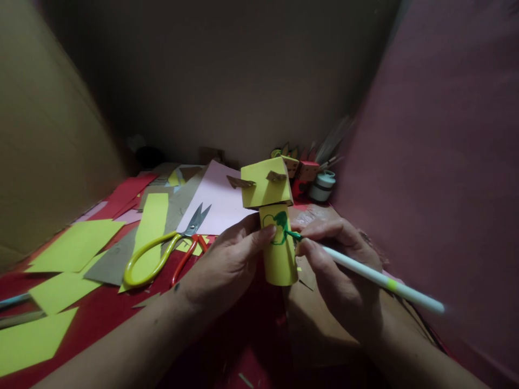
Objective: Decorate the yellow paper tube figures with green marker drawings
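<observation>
My left hand (237, 259) grips a yellow paper figure (279, 265) from the left side, thumb across its front. The figure has a box-shaped head on a tube body, with two small brown pieces sticking out of the head. On the tube is a green outlined shape, its right part coloured in. In my right hand (343, 275) is a slim white paintbrush (373, 275), pinched near its green tip. That tip touches the tube at the green patch. Scissors (152, 256) with one yellow and one red handle lie left of my left hand.
Yellow paper pieces (77, 246) and grey card cover the red table on the left. A pink sheet (219, 197) lies behind the scissors. At the back stand a red paper figure (307, 173) and a pale jar (323, 186). Brown cardboard (320, 324) lies under my right hand.
</observation>
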Tool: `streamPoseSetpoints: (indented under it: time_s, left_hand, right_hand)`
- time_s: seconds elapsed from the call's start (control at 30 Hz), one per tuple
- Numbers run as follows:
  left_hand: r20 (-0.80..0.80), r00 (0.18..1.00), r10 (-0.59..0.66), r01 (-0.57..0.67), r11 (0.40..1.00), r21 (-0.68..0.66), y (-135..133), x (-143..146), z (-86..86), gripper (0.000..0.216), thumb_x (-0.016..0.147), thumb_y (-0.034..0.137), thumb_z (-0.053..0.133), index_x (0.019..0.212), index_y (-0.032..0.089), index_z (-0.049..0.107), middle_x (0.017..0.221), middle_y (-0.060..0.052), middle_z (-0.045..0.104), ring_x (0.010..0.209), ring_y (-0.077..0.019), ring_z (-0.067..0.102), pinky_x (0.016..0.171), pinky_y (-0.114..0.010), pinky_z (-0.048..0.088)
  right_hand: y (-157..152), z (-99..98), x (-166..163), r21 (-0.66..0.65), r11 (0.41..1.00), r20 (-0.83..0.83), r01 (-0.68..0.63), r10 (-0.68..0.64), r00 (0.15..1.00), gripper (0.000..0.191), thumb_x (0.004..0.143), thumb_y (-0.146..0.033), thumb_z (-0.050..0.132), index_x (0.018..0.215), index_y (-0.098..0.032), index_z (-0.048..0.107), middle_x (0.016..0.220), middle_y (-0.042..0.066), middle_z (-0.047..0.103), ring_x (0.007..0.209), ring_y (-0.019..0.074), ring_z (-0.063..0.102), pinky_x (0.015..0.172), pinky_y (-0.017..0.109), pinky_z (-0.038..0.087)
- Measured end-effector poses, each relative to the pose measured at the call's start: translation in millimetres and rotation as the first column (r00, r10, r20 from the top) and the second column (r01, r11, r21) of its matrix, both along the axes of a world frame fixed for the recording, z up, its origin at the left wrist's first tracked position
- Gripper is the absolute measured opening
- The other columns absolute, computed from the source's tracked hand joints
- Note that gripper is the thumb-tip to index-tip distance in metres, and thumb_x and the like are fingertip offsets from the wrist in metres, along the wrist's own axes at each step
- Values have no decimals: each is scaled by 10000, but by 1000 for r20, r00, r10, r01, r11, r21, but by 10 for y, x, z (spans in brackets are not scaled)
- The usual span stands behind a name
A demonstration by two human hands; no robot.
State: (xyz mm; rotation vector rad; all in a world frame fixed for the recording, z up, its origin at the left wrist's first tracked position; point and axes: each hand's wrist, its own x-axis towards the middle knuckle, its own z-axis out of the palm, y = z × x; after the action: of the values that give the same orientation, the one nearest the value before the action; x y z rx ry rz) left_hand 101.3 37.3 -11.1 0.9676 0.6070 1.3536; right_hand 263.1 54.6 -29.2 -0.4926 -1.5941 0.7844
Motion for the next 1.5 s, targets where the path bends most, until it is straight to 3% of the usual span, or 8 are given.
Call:
streamPoseSetpoints:
  time_s: [0.27,0.4,0.57,0.7,0.87,1.1,1.5]
  left_hand:
    - [-2,1000,24,-24,999,30,11,1,-25,83,866,286,768,914,223,793,1010,-100,806,1040,-322,726,978,-441,552]
    - [21,1000,19,-19,1000,24,19,11,-59,148,897,314,760,976,193,794,1039,-114,803,1009,-301,735,963,-421,556]
    - [18,1000,-5,5,1000,7,18,-18,-37,143,768,272,845,889,230,783,976,-93,801,995,-325,724,927,-441,566]
    - [5,999,35,-35,999,9,4,-8,-47,116,857,314,790,928,222,782,997,-88,799,976,-299,735,911,-410,570]
    - [4,1000,11,-11,999,32,-5,11,-51,120,904,303,764,958,201,798,1009,-98,806,962,-287,747,932,-392,575]
    - [57,998,14,-11,999,-50,2,9,-13,48,908,180,727,901,182,775,949,-97,796,892,-265,732,839,-385,599]
    - [32,999,7,-9,999,42,3,6,-64,159,910,329,748,972,192,798,1038,-124,805,1006,-327,733,950,-434,556]
  right_hand:
    - [-29,16,-4,4,1000,48,2,-2,999,189,897,-63,697,895,-251,725,1070,-46,812,883,77,754,774,136,590]
    - [-22,19,1,9,1000,42,13,-13,999,186,908,-74,696,921,-256,730,1017,-43,808,765,78,738,673,153,592]
    - [18,-12,18,10,1000,25,17,-17,1000,169,932,-99,695,981,-258,729,1023,-11,804,783,116,742,685,208,609]
    - [4,7,14,24,1000,48,-4,3,999,169,935,-94,688,943,-258,729,955,-20,784,719,105,712,638,198,587]
    - [-14,46,-2,14,1000,48,8,-9,999,200,904,-54,680,887,-248,725,933,-28,769,824,122,741,711,198,602]
    - [-17,22,-6,0,1000,29,14,-14,999,185,919,-80,679,933,-259,724,928,-13,789,666,117,690,588,219,579]
    - [-40,18,-3,-51,998,37,-29,31,999,168,876,-83,701,837,-247,708,1045,26,797,890,194,755,737,310,609]
